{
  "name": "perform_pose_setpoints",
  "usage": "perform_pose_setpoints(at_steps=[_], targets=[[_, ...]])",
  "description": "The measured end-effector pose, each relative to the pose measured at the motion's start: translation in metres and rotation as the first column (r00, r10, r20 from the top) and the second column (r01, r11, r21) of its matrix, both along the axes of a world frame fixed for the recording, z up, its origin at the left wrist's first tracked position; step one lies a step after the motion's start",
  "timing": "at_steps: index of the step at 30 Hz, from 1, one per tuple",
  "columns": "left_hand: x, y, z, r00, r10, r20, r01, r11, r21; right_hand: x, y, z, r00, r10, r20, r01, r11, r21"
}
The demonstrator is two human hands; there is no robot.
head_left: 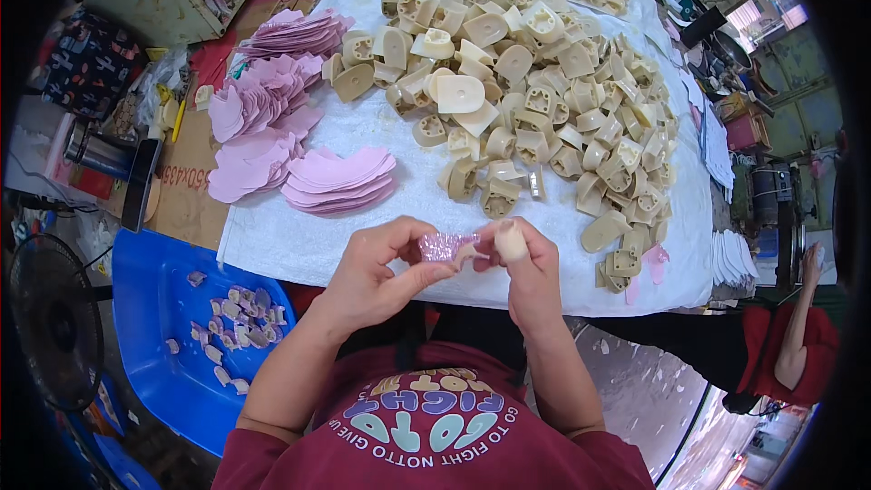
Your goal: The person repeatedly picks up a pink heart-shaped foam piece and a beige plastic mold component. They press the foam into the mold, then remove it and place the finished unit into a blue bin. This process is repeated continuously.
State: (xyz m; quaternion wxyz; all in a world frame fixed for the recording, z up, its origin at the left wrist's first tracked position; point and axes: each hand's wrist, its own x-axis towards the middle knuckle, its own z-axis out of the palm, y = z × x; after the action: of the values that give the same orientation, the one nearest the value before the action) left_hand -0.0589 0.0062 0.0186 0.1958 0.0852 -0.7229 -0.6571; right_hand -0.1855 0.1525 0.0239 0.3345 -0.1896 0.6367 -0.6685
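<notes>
In front of me, over the near edge of the white-covered table, both hands meet at a shoe heel (449,249) partly wrapped in glittery pink covering. My left hand (381,263) pinches it from the left between thumb and fingers. From the right, my right hand (526,272) grips its other end; a beige cover (511,241) is on the thumb. Just beyond lies a fanned stack of pink cut pieces (340,180), with more pink stacks (259,100) behind it. Bare beige heels (544,82) fill a large heap on the table.
A blue basin (145,327) at lower left holds several pink-covered heels (240,318). A black fan (56,318) stands at far left. Cardboard (195,191) borders the white cloth (617,295). Another person in red (807,349) is at the right, near white sheets (733,259).
</notes>
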Motion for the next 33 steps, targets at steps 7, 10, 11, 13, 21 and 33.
perform_pose_setpoints(at_steps=[7, 10, 11, 13, 21, 33], targets=[[0.000, 0.012, 0.010, 0.982, -0.053, 0.179, 0.037, 0.995, 0.092, 0.015, -0.012, -0.006, 0.870, -0.091, -0.484, 0.027, 0.990, -0.138], [0.000, 0.013, 0.000, 0.987, -0.054, 0.154, 0.005, 0.955, 0.298, 0.006, -0.011, 0.000, 0.990, 0.099, -0.102, -0.104, 0.994, -0.043], [0.001, 0.014, -0.003, 0.990, -0.056, 0.133, -0.003, 0.915, 0.404, 0.006, -0.011, 0.002, 0.991, 0.102, -0.086, -0.109, 0.991, -0.081], [0.000, 0.017, -0.006, 0.991, -0.059, 0.123, 0.003, 0.911, 0.411, 0.006, -0.008, 0.003, 0.993, 0.106, -0.053, -0.113, 0.983, -0.148], [-0.001, 0.012, -0.015, 0.993, -0.046, 0.105, -0.031, 0.772, 0.635, -0.001, -0.010, 0.001, 0.978, 0.203, 0.056, -0.201, 0.979, -0.042], [0.108, -0.042, 0.003, 0.792, 0.406, 0.456, -0.541, 0.812, 0.218, 0.006, -0.046, -0.003, 0.858, 0.348, -0.379, -0.329, 0.937, 0.116]])
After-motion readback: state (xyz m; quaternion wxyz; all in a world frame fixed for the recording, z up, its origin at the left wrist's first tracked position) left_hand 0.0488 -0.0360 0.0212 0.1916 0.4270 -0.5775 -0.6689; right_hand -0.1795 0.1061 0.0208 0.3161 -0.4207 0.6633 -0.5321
